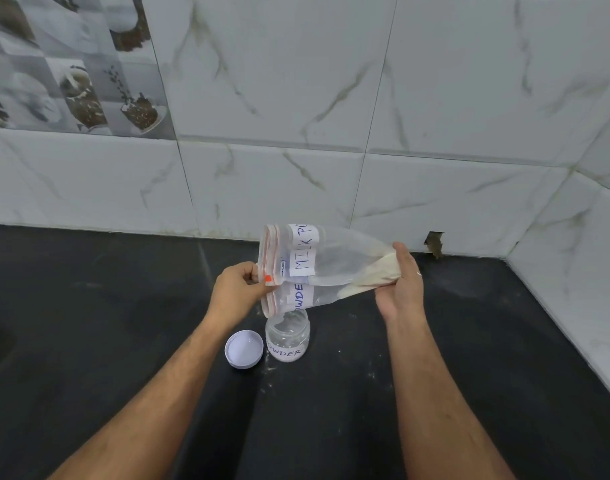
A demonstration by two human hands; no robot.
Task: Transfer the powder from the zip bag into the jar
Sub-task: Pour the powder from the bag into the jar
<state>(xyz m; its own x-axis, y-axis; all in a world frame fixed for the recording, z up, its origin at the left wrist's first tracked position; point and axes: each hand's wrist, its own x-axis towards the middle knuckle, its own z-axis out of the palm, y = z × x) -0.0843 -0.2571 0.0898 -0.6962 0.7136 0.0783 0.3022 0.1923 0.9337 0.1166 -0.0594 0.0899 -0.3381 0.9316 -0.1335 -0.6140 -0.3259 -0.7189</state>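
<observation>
Above dark counter [123, 341], both hands' grip holds zip bag [331, 268], apparently over jar [288, 337].

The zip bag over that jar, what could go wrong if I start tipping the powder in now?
The zip bag mouth looks much wider than the jar opening, so powder may spill onto the dark counter, which already shows white specks. The jar stands unheld while the left hand and right hand hold the bag; a nudge could tip it.
</observation>
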